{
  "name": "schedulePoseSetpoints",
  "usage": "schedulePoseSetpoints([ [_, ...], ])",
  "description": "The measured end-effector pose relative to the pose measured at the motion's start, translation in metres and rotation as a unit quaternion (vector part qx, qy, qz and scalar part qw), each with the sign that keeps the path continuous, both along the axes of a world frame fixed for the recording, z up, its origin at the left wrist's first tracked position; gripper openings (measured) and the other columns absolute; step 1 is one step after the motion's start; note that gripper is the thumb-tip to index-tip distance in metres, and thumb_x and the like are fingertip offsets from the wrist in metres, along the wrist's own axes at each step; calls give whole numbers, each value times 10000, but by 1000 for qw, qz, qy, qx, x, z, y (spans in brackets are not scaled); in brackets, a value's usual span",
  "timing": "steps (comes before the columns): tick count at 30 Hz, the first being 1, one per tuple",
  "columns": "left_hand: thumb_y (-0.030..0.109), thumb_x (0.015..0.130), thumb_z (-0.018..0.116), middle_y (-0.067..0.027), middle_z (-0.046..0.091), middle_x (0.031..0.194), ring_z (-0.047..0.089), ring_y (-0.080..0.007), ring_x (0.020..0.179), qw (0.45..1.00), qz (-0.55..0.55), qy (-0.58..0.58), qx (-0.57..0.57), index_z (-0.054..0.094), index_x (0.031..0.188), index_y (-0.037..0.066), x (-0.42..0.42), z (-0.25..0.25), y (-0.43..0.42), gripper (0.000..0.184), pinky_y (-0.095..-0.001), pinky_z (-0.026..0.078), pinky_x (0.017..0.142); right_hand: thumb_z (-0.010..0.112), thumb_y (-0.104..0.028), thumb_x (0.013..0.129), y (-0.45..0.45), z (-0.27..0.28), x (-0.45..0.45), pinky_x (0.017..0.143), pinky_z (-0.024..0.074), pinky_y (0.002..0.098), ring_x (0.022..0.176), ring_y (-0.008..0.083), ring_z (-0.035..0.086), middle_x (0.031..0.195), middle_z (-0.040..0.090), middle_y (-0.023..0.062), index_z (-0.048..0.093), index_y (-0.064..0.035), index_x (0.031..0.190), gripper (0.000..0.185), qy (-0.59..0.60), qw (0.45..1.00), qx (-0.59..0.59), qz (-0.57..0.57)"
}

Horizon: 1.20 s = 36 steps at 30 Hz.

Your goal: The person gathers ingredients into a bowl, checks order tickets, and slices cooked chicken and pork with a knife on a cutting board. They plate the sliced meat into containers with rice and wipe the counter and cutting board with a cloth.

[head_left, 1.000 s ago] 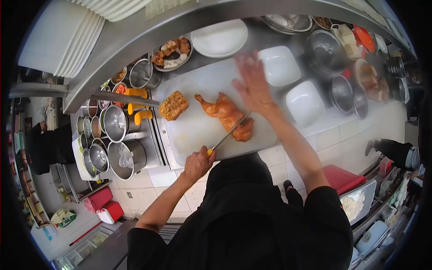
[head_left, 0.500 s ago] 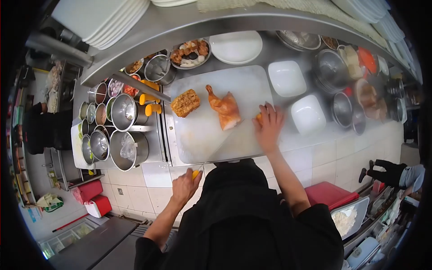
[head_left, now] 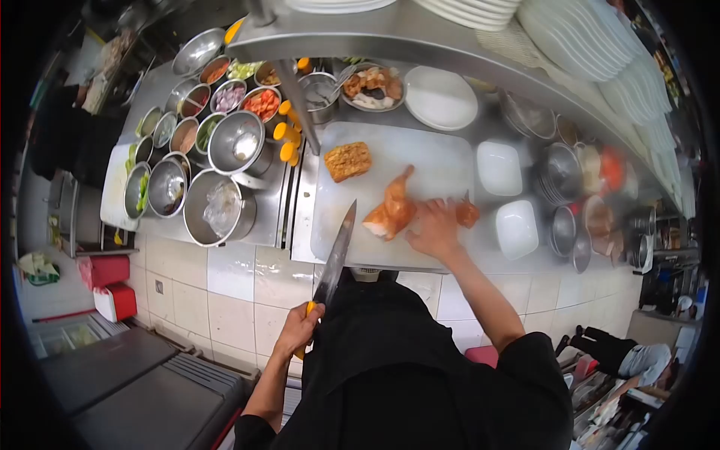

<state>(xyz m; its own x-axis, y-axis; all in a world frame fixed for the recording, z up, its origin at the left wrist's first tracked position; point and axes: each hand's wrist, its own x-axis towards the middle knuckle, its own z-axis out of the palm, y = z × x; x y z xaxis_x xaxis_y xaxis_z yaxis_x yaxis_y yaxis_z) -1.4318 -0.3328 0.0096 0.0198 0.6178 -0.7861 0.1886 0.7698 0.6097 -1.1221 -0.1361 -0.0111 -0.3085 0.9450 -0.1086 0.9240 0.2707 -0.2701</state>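
Observation:
My left hand (head_left: 301, 330) is wrapped around the yellow handle of a long knife (head_left: 336, 251), whose blade points up past the near edge of the white cutting board (head_left: 442, 154). On the board a browned chicken leg (head_left: 394, 207) lies with its bone end away from me and its pale cut side near. My right hand (head_left: 436, 229) rests flat beside it, fingers stretched out, touching or nearly touching the leg. A small browned chicken piece (head_left: 467, 214) sits at its fingertips. Farther left is a crumbly golden-brown block (head_left: 347, 162).
Metal bowls of chopped ingredients (head_left: 261, 103) crowd the left counter, near yellow-capped bottles (head_left: 286, 133). White square bowls (head_left: 517, 229) stand right of the board. A white plate (head_left: 441, 97) lies behind it, under a steel shelf (head_left: 420, 45) with stacked plates. Another person (head_left: 615, 351) is at far right.
The view has shifted. The chicken leg has turned, its cut end now toward the left. My right hand has moved close against it. The knife has swung more upright, away from the chicken.

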Motion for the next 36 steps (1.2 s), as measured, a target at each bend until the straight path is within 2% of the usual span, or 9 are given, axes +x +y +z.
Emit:
schedulePoseSetpoints([
  [3, 439, 986, 530, -14, 489, 569, 463, -103, 438, 998, 18, 24, 53, 573, 847, 18, 11, 8, 11, 445, -288, 375, 395, 783, -267, 641, -15, 24, -10, 1128, 257, 527, 1150, 329, 488, 1153, 559, 148, 511, -44, 1297, 744, 56, 989, -115, -71],
  [7, 455, 989, 502, -34, 497, 562, 463, -123, 426, 999, 14, -9, 45, 573, 846, 17, 30, 4, 27, 467, -293, 371, 393, 842, -161, 596, 8, 49, -26, 1095, 297, 552, 1292, 343, 424, 1359, 476, 131, 450, -89, 1371, 871, 9, 984, 118, 133],
  [14, 428, 993, 522, -15, 464, 579, 458, -97, 518, 999, -32, 14, 3, 557, 789, 2, 41, 21, 28, 474, -287, 382, 481, 924, -231, 493, 17, 18, -13, 1068, 360, 437, 1210, 325, 503, 1289, 529, 138, 418, -70, 1370, 1025, 11, 992, -50, 112],
  [17, 439, 991, 504, -71, 522, 565, 510, -160, 510, 991, -75, 90, 65, 565, 771, -20, 40, 22, 23, 513, -338, 422, 501, 920, -230, 507, 12, 15, -12, 1044, 373, 440, 1192, 326, 512, 1267, 540, 143, 431, -56, 1348, 988, 25, 993, -22, 117],
  [20, 432, 982, 478, -272, 634, 734, 628, -467, 743, 979, -130, 129, 89, 597, 893, -61, 39, 16, 31, 515, -487, 494, 694, 919, -239, 516, 9, 2, -7, 1033, 378, 439, 1195, 327, 510, 1276, 536, 148, 429, -40, 1350, 987, 47, 991, 17, 123],
  [26, 400, 973, 487, -305, 648, 815, 626, -501, 853, 958, -178, 158, 158, 609, 947, -57, 86, -21, 98, 473, -537, 505, 752, 916, -238, 533, 2, -5, -5, 1020, 387, 440, 1206, 326, 507, 1280, 538, 156, 419, -15, 1370, 998, 39, 994, 23, 95],
  [29, 387, 967, 495, -321, 641, 794, 631, -507, 832, 937, -217, 193, 193, 599, 916, -62, 94, -29, 108, 464, -548, 520, 737, 864, -359, 640, 9, 18, 1, 1039, 371, 456, 1240, 334, 488, 1310, 533, 172, 416, -3, 1386, 940, -14, 995, -72, 61],
  [32, 373, 959, 512, -327, 628, 738, 633, -512, 775, 934, -194, 232, 189, 580, 860, -61, 100, -36, 104, 451, -554, 530, 700, 734, -500, 775, 46, 24, 9, 1070, 327, 512, 1276, 383, 458, 1355, 515, 205, 408, 3, 1403, 868, 61, 992, 51, 98],
  [36, 339, 941, 557, -304, 610, 653, 634, -489, 660, 913, -164, 284, 243, 553, 799, -39, 112, -42, 95, 403, -542, 535, 605, 523, -496, 939, 134, 38, -27, 1131, 199, 597, 1416, 443, 228, 1523, 285, 245, 312, -78, 1492, 725, 133, 949, 266, 107],
])
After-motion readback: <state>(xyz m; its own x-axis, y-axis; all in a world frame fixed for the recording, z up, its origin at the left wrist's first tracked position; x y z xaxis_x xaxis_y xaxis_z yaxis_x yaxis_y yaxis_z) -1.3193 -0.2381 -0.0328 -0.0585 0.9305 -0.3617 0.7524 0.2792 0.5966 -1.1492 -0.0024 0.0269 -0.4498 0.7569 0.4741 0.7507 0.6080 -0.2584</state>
